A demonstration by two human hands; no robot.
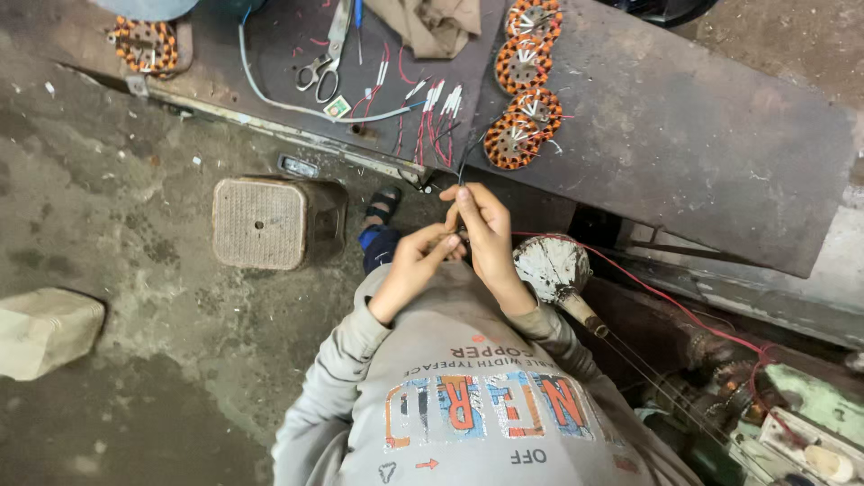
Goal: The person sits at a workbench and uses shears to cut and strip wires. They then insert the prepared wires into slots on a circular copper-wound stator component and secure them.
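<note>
A small green-and-white square packet (337, 106) lies flat on the dark, worn metal workbench (684, 135), just beside the steel scissors (326, 56) and touching the loop of a grey-white cable (297, 106).

Both hands are raised in front of the chest in grey sleeves. The left hand (412, 268) curls upward, its fingertips pinched narrow on the lower end of a thin black wire (466, 160). The right hand (486, 232) is closed round the same wire a little higher, fingers folded over it — the two hands touch at the fingertips. The wire rises from the grip to the bench edge, towards the copper-wound round motor stators (524, 85) lined up there.

Near the stators lies a bunch of red wires with white sleeved ends (434, 112). On the concrete floor stands a square brown stool with a mesh-patterned top (261, 222) — nothing on it. Beside the right forearm sits a round, white-smeared spool on a shaft (551, 267), with a thin red wire (684, 313) running past it.
</note>
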